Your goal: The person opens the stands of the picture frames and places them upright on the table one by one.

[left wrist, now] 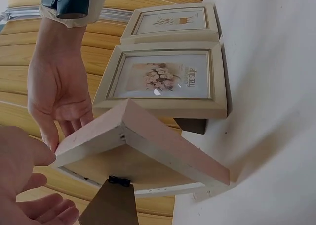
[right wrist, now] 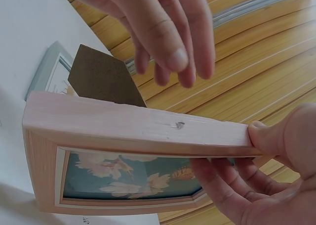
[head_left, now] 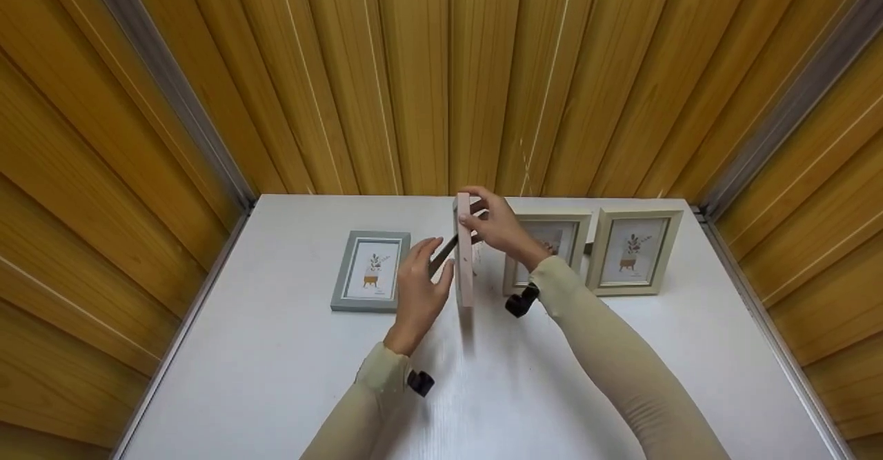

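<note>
A pink picture frame (head_left: 465, 260) is held on edge above the white table, its side turned to the head camera. My right hand (head_left: 502, 229) pinches its upper end, thumb on the edge and fingers on the picture side. In the right wrist view the pink frame's picture (right wrist: 133, 178) shows pale flowers on dark teal. A brown stand leg (left wrist: 113, 205) juts out from its back, with a small dark fastening at the hinge. Beside that leg my left hand (head_left: 422, 294) hovers, fingers apart and loosely bent, holding nothing.
A grey-blue picture frame (head_left: 338, 287) with a plant print is at the left. Two cream frames stand at the right: one with a flower picture (left wrist: 160, 79), the other frame (head_left: 670, 250) with a plant print. Wood-patterned walls (head_left: 414, 67) enclose the white table (head_left: 276, 377).
</note>
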